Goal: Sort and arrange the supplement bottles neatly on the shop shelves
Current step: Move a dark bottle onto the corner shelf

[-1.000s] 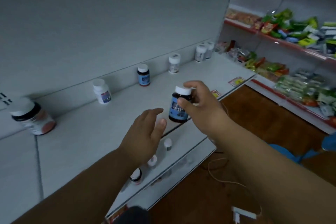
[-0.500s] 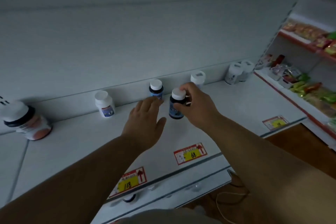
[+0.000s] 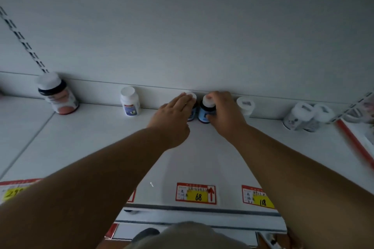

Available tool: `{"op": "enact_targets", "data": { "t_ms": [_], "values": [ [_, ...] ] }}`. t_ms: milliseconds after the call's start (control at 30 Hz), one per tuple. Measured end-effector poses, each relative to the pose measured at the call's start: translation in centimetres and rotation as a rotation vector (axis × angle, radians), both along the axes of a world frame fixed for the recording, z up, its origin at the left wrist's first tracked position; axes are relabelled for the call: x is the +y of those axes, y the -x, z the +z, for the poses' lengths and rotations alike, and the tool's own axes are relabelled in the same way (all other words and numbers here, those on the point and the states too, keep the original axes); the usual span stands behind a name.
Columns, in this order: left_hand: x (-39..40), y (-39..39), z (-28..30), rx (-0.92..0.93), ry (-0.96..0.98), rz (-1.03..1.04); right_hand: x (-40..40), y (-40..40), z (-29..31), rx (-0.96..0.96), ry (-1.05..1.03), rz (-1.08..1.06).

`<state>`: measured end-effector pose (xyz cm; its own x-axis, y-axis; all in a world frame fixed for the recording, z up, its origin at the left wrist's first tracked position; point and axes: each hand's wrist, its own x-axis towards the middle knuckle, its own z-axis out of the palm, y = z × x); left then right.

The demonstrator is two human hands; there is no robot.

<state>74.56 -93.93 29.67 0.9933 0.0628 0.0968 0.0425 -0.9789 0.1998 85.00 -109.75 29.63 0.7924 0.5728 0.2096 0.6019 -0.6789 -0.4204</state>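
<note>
Placing step: right hand [image 3: 222,115] grips blue-label bottle [image 3: 204,111] at shelf [image 3: 202,157] back edge beside its twin [image 3: 192,107]; left hand [image 3: 172,115] flat, fingers released on it. Next: let go, square labels.

Seven bottles [image 3: 129,101] on the shelf, four price tags [image 3: 196,193], two hands [image 3: 172,115].

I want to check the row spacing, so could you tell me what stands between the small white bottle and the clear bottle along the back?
Two dark blue-labelled bottles, side by side, in the head view.
</note>
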Motion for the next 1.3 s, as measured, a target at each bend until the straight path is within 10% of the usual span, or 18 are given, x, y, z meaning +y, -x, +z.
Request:
{"op": "enact_targets", "data": {
  "t_ms": [700,1300],
  "values": [
    [3.5,7.6,-0.1,-0.096,0.132,-0.034,2.2,10.9,3.9,-0.071,-0.037,-0.114],
    [10.3,37.1,-0.5,-0.088,0.123,0.566,17.3,32.8,4.4,0.135,-0.138,0.59]
  ]
}}
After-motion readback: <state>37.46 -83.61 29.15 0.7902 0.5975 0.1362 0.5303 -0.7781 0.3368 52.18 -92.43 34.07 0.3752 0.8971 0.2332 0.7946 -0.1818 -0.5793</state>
